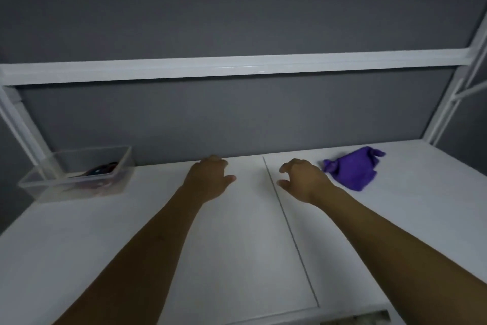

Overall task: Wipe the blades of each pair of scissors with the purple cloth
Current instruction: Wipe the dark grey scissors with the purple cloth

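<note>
A crumpled purple cloth lies on the white table at the back right. Scissors with dark and red handles lie inside a clear plastic bin at the back left; their blades are hard to make out. My left hand hovers over the table's middle with its fingers loosely curled, holding nothing. My right hand is beside it, just left of the cloth, fingers loosely curled and empty, not touching the cloth.
The white table has a seam running from back to front near its middle. A grey panel wall with a white rail stands behind it. White frame posts rise at the left and right back corners.
</note>
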